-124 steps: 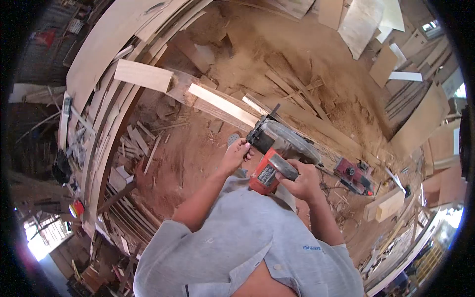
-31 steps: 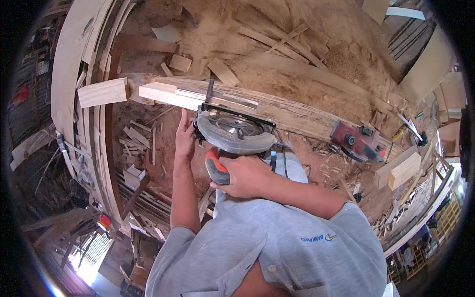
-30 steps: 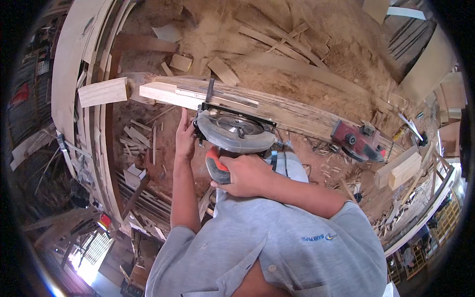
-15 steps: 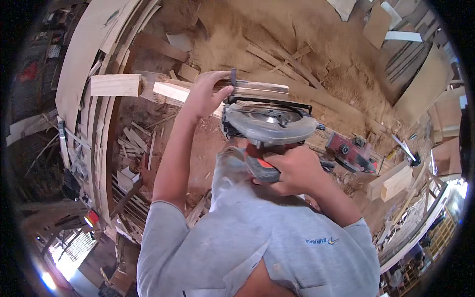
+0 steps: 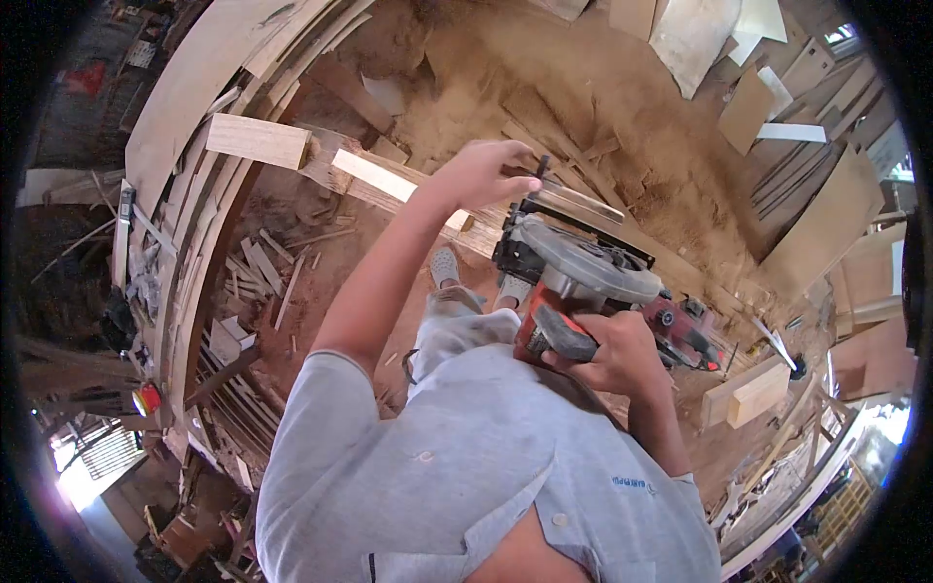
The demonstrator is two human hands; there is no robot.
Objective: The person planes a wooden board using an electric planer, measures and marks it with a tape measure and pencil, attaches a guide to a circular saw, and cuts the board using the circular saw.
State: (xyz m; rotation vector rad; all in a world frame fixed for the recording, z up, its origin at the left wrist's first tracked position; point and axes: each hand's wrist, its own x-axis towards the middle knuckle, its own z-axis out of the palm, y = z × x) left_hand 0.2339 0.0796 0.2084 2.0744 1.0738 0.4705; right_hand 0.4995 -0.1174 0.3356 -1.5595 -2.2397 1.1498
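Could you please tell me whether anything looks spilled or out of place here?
Yes: wood scraps lie jumbled left of the shoes, and what looks like sawdust spreads beyond the circular saw, which looks untidy.

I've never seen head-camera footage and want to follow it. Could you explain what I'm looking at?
There is no robot here: these are a person's own bare hands, seen from a camera worn on the head, looking forward and down. The right hand grips the handle of what looks like a circular saw. The left hand reaches across to the saw's far front edge; whether it grips anything is hard to tell. Under that arm, a pale piece of wood lies on a long beam. Another red tool sits beyond the saw, on the right.
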